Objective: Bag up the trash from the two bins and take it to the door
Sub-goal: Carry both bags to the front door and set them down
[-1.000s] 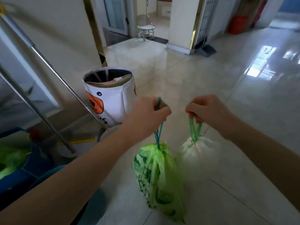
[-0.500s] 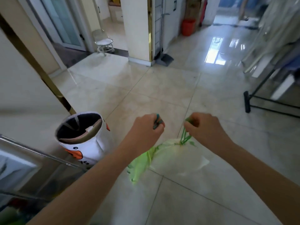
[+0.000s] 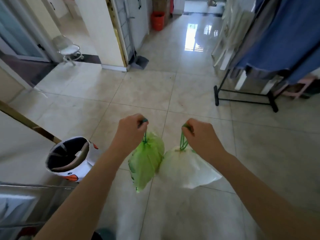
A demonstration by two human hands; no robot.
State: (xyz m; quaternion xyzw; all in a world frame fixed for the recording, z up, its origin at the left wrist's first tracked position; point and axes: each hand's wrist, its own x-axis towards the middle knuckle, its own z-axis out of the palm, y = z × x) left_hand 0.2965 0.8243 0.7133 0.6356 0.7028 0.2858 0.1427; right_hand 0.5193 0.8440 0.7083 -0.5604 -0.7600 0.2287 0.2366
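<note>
Left hand [image 3: 131, 130] is fisting tight around the teal drawstring [image 3: 145, 135] of a green trash bag [image 3: 146, 163]; right hand [image 3: 200, 134] is clenching the green drawstring [image 3: 182, 141] of a white trash bag [image 3: 187, 168]. Both bags are hanging straight below the fists, clear of the floor, necks cinched shut and bunched at the top. Green bag is translucent lime with darker green print, long axis running vertical, bottom end pointing down and slightly toward the camera. White bag is semi-clear, fuller and rounder, flaring out to the right below its grip. The two bags are touching side by side between the forearms.

Left of the left forearm a white fabric bin [image 3: 69, 160] with orange duck print is standing open, dark inside. Floor [image 3: 142, 90] is glossy beige tile with window glare far ahead. Beyond the hands: a red bucket [image 3: 158, 20], a dustpan [image 3: 140, 61] against a wall corner, a small white stool [image 3: 70, 51]. Right of the right hand a black clothes rack [image 3: 245, 94] is holding blue fabric [image 3: 284, 32].
</note>
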